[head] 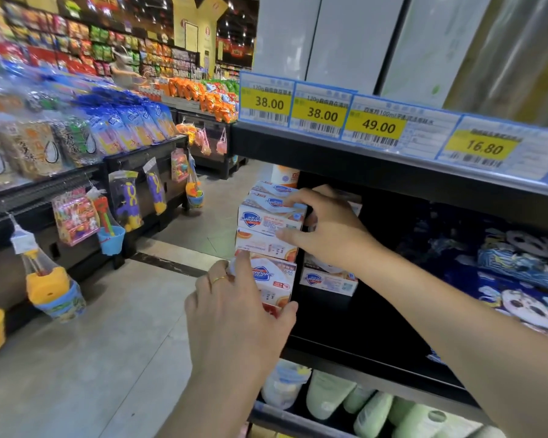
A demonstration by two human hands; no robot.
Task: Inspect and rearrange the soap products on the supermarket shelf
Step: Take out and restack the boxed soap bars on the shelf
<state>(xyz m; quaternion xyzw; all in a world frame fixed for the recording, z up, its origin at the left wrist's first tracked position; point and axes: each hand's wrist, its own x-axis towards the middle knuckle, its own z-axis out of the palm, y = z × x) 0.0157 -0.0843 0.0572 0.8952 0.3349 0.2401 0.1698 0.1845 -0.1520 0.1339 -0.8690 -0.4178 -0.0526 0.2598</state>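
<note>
At the left end of the dark shelf (pixel 355 327), a stack of white soap boxes (pixel 268 229) is standing at the very edge. The right hand (pixel 326 229) is reaching in from the right, fingers curled over the upper box (pixel 266 214) and thumb lying against the box below it. The left hand (pixel 238 314), wearing a thin ring (pixel 218 279), is gripping the bottom box (pixel 274 284), fingers on its left side and thumb at its lower right corner. Just right of the stack, further in, another soap box (pixel 328 279) is sitting on the shelf. Yellow price tags (pixel 321 112) are lining the shelf above. Blue patterned packs (pixel 519 279) are lying at the right. Pale green bottles (pixel 370 409) are standing on the shelf below.
</note>
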